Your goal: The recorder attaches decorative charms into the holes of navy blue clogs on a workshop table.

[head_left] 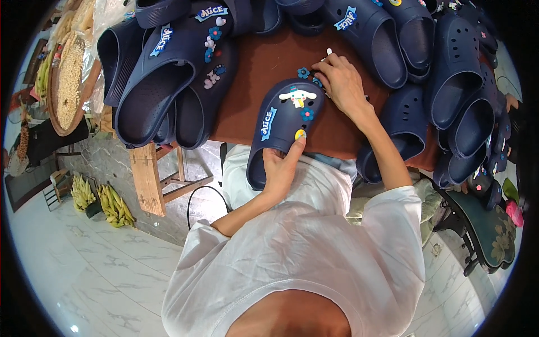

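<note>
A navy clog [287, 118] is tilted up in front of me at the table's near edge. It bears a white long-eared character charm [300, 97], a blue flower charm [306, 114], a yellow round charm [301, 134] and a blue lettered charm [268, 124]. My left hand [282, 168] grips it by its lower part, thumb beside the yellow charm. Just beyond its toe, my right hand [343, 84] has its fingers bent down at the tabletop; what they pinch, if anything, is hidden. Loose by these fingertips lie a blue flower charm [303, 73] and a small white piece [329, 51].
The brown-covered table [247, 73] carries several decorated navy clogs [160, 90] at left and plainer ones [457, 73] at right. A wooden stool [147, 178] stands below left, a dark green padded chair [488, 230] at right. Corn cobs [114, 205] lie on the floor.
</note>
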Tool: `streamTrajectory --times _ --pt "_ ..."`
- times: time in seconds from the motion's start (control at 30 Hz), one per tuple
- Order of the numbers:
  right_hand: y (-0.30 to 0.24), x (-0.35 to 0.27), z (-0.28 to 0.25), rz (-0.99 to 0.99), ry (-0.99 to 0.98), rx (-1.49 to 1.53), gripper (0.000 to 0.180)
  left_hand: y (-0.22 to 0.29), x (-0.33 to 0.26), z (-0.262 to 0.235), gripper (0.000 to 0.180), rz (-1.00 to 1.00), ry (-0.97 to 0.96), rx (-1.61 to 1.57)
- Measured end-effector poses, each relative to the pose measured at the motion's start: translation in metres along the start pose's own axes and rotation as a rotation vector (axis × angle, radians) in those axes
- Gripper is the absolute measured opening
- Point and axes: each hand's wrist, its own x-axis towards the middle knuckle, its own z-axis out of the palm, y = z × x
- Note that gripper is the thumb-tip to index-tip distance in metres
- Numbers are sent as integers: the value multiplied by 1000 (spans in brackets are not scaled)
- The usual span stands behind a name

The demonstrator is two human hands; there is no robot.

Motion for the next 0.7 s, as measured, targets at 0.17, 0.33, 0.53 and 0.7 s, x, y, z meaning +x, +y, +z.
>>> streamTrajectory --times 0.17,0.33,0.53,0.7 --pt "-4 1 -9 42 -56 89 15 -1 2 -2 26 -4 -37 -7" --pt "-17 -13 -32 98 27 204 17 0 4 -1 27 3 -40 -28" --pt "-46 -48 -49 157 45 446 14 -2 8 -3 33 -36 -69 -40" --pt "-54 -63 -37 138 108 437 15 1 9 2 40 -26 -51 -73"
